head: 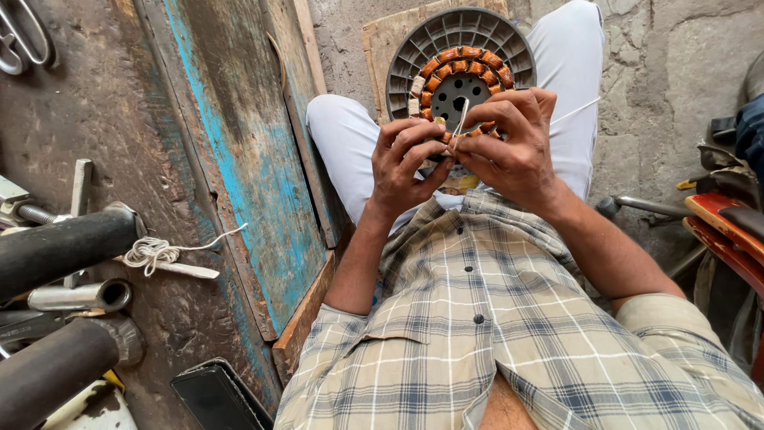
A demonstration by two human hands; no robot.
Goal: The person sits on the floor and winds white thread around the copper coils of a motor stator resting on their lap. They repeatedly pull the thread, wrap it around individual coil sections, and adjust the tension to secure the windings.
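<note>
The round gray motor part (460, 60) with a ring of orange wire coils stands on its edge on the person's lap, just past both hands. The left hand (403, 163) pinches the near edge of the coil ring. The right hand (516, 147) pinches a thin white string (574, 112) that runs off to the right. Both hands touch the ring, about equally close.

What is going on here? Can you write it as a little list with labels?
Left hand: pinches white string at the coils
Right hand: grips the same string, fingers on the coil ring
Round part: grey ribbed disc with a ring of copper-brown coils, on the lap
Person: sits, checked shirt, pale trousers
Nearby: blue worn board, string bundle, metal pipes
</note>
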